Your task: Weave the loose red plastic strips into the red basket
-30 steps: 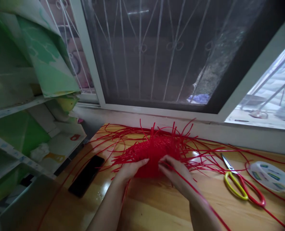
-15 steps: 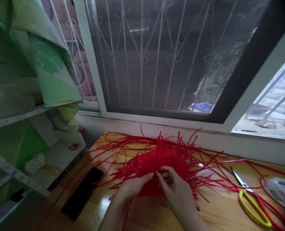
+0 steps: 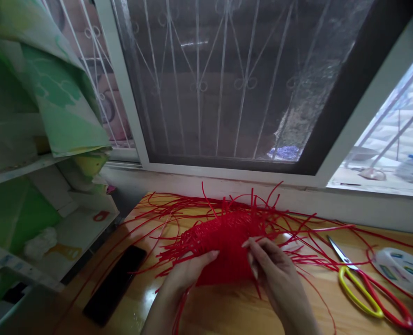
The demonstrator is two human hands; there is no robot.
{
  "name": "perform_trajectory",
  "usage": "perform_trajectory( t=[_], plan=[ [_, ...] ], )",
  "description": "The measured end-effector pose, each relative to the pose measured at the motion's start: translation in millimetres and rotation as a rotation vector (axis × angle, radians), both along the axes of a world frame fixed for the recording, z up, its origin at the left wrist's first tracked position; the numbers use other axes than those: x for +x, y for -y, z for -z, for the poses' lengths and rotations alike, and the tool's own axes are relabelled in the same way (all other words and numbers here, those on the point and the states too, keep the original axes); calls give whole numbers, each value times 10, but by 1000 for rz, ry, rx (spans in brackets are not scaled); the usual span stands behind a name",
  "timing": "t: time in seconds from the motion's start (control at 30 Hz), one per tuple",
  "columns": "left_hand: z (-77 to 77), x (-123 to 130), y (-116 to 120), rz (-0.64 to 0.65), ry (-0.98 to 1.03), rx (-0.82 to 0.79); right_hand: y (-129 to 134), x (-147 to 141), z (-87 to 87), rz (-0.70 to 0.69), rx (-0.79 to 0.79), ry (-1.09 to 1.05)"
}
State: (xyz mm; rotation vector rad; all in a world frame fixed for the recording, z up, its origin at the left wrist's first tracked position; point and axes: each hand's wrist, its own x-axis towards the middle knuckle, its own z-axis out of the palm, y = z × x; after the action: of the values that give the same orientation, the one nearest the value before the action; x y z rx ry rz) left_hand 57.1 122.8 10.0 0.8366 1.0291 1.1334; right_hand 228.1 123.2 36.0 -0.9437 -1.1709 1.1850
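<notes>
A red woven piece with many loose red cord ends round its edges lies on the wooden table in front of me. My left hand grips its left side, thumb on top and fingers hidden beneath. At the right side of the weave, my right hand is closed in a pinch, apparently on a thin red cord; the fingertips hide most of it. A loose red cord curves away to the right of that hand.
A black phone lies on the left. Scissors with yellow and red handles and a clear plastic container are on the right. Long red cords spread along the back by the window. White shelves stand at left.
My right hand has moved right, away from my left thumb and the middle of the weave. A loose cord now curves out beside it. The view has shifted slightly right.
</notes>
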Motion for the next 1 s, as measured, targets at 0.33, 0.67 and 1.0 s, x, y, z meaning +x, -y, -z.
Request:
perform_trajectory(
  t=[0.33, 0.67, 1.0],
  plan=[
    [-204, 68, 41, 41, -18, 137, 85, -47, -161, 40, 61, 97],
    [49, 175, -20, 55, -109, 34, 139, -19, -127, 33, 170, 129],
    [41, 196, -55, -30, -261, 126, -26, 59, 65, 133, 352, 412]
  ],
)
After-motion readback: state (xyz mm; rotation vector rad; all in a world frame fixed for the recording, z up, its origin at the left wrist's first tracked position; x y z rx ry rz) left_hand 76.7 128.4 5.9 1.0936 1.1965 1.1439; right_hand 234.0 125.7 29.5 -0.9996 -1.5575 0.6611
